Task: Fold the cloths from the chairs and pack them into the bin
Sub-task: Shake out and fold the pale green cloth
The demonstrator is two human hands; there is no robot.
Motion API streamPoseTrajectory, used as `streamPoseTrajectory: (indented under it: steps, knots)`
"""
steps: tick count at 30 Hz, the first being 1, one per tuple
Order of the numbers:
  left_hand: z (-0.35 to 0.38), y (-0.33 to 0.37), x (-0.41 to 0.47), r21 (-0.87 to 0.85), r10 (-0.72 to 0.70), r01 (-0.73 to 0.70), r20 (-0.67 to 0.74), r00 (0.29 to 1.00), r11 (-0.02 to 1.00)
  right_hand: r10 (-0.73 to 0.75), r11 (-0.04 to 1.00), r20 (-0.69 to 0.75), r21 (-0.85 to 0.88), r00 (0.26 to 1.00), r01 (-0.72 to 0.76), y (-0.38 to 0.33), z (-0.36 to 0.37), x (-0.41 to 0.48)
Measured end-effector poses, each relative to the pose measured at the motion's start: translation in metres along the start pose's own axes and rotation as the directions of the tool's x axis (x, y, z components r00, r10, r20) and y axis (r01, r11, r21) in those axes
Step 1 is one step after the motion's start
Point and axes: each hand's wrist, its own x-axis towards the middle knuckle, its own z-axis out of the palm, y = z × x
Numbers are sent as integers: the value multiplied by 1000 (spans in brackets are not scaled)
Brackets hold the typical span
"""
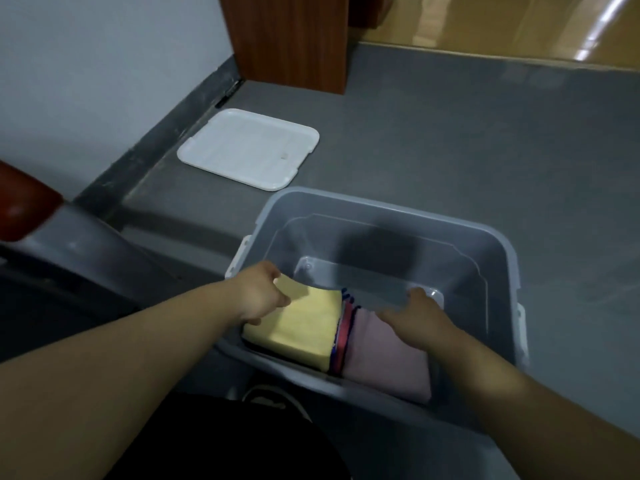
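Observation:
A grey plastic bin (491, 251) stands on the floor in front of me. Inside its near end lie a folded yellow cloth (304, 327), a folded red-and-blue striped cloth (343, 337) on edge in the middle, and a folded pink cloth (384, 362) on the right. My left hand (263, 292) reaches over the bin's left rim and holds the far left edge of the yellow cloth with curled fingers. My right hand (412, 317) lies on the far end of the pink cloth with its fingers spread. The far half of the bin's floor is bare.
A white bin lid (247, 147) lies flat on the grey floor beyond the bin, near the wall. A brown wooden furniture leg (287, 39) stands at the back. A chair with a red seat (20, 202) and grey frame is at my left.

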Motion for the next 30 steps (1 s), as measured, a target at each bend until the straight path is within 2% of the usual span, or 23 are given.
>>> streamPoseTrajectory:
  steps: [3,6,10,13,16,21,24,26,30]
  knots:
    - [-33,-4,-29,-40,50,-53,-92,995,998,-240,970,55,-30,969,242,-58,14,-13]
    - [-66,-17,-72,-119,107,-131,-189,976,984,-453,891,113,23,884,454,-124,34,-36]
    - [-118,-64,-150,-154,105,-190,-439,892,970,-670,741,193,113,717,662,-205,70,-79]
    - [-154,-120,-228,-197,20,-176,-610,792,964,-805,573,289,148,518,806,-266,109,-135]
    - [-167,-178,-307,-339,-136,-170,-714,687,925,-824,429,477,174,305,887,-315,157,-205]
    - [-167,-269,-404,-513,-383,-159,-782,492,843,-759,261,650,248,39,933,-356,250,-317]
    - [-162,-318,-452,-658,-529,-185,-715,457,730,-691,218,720,282,-56,934,-362,305,-373]
    - [-158,-344,-479,-700,-590,-201,-695,410,685,-655,200,749,293,-94,935,-363,334,-403]
    - [-160,-402,-530,-681,-647,-147,-729,224,717,-614,145,775,299,-151,943,-368,392,-455]
